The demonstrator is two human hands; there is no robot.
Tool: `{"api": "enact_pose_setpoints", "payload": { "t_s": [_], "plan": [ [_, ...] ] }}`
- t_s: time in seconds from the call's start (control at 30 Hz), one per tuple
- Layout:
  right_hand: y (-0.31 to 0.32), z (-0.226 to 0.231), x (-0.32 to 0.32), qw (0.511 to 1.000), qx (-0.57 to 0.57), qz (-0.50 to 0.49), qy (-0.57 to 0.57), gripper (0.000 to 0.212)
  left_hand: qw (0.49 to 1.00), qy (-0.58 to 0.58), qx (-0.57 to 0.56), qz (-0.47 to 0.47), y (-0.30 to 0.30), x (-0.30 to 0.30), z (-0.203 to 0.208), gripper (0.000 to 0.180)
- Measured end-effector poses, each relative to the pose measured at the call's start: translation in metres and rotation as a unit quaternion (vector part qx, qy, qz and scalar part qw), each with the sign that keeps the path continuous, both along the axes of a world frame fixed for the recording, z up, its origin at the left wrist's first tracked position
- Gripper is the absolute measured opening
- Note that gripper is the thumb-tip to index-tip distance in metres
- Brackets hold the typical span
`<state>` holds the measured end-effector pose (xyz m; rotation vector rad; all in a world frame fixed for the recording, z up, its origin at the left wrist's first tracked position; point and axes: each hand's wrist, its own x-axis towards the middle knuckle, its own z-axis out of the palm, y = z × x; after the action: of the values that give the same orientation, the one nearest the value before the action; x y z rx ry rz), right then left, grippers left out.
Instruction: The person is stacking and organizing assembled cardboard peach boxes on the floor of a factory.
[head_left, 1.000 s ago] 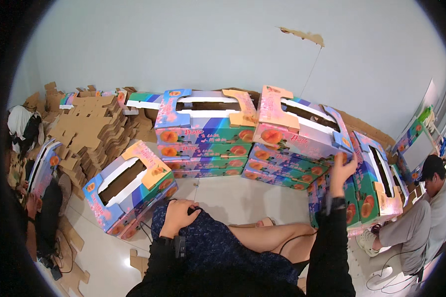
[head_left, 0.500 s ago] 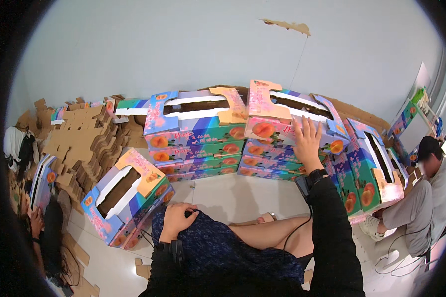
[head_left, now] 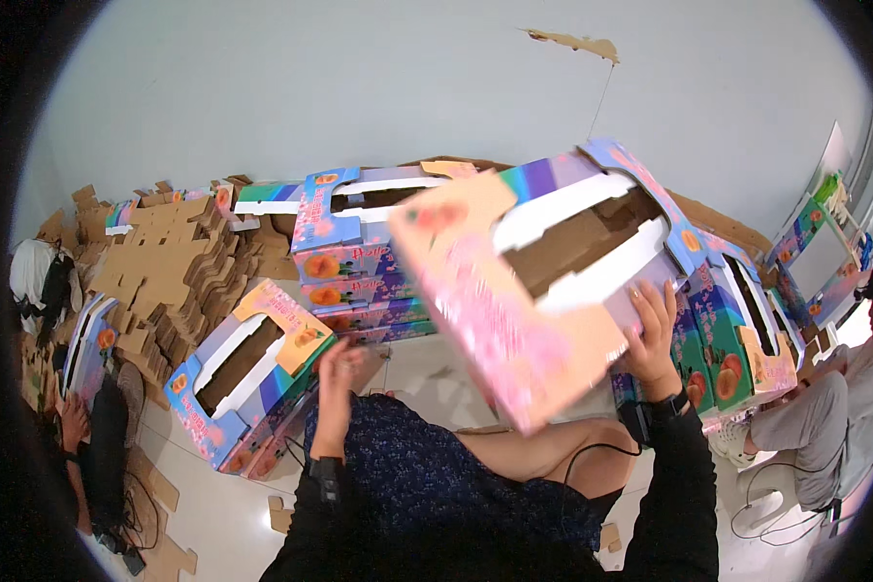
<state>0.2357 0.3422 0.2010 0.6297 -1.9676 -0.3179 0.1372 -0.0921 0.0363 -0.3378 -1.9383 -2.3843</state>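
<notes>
A cardboard carton [head_left: 592, 344], printed with pink blossom and peaches, hangs tilted in front of me. Its long top opening has a white border and shows brown cardboard inside. My right hand [head_left: 653, 339] grips its near right edge, fingers on the top side. My left hand [head_left: 335, 388] is raised above my lap with its fingers partly blurred and apart, holding nothing. Just left of it, a similar carton [head_left: 247, 378] stands angled on the floor. Beyond, more such cartons [head_left: 344, 262] are stacked against the wall; the lifted one hides part of that stack.
Flattened brown cardboard [head_left: 179, 242] lies piled at the far left. Upright cartons [head_left: 737, 339] stand at the right beside a seated person [head_left: 824, 398]. Another person's hand [head_left: 73, 422] touches a carton at the left edge. Cardboard scraps [head_left: 160, 485] lie on the floor.
My right hand has taken the top carton off the right stack and brought it up and toward me, tilting it. My left hand has risen from my lap.
</notes>
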Motion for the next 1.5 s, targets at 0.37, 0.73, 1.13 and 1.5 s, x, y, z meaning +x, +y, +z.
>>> {"api": "enact_pose_setpoints", "payload": {
  "t_s": [0.37,0.73,1.13,1.5],
  "plan": [
    [-0.049,0.004,0.058,0.986,0.077,0.134,-0.069,0.025,0.916,0.018,-0.026,-0.399,0.001,-0.01,0.079,0.087],
    [-0.058,-0.003,0.026,0.982,-0.153,0.085,-0.068,0.062,0.894,-0.311,0.228,-0.228,0.016,0.086,0.071,0.057],
    [-0.152,-0.118,0.041,0.727,-0.389,0.191,-0.532,0.054,0.938,-0.102,0.332,-0.004,0.009,0.08,0.068,0.068],
    [-0.226,-0.105,0.096,0.242,-0.78,0.464,-0.344,0.08,0.945,-0.031,0.322,-0.039,0.098,0.128,0.071,0.058]
  ]
}}
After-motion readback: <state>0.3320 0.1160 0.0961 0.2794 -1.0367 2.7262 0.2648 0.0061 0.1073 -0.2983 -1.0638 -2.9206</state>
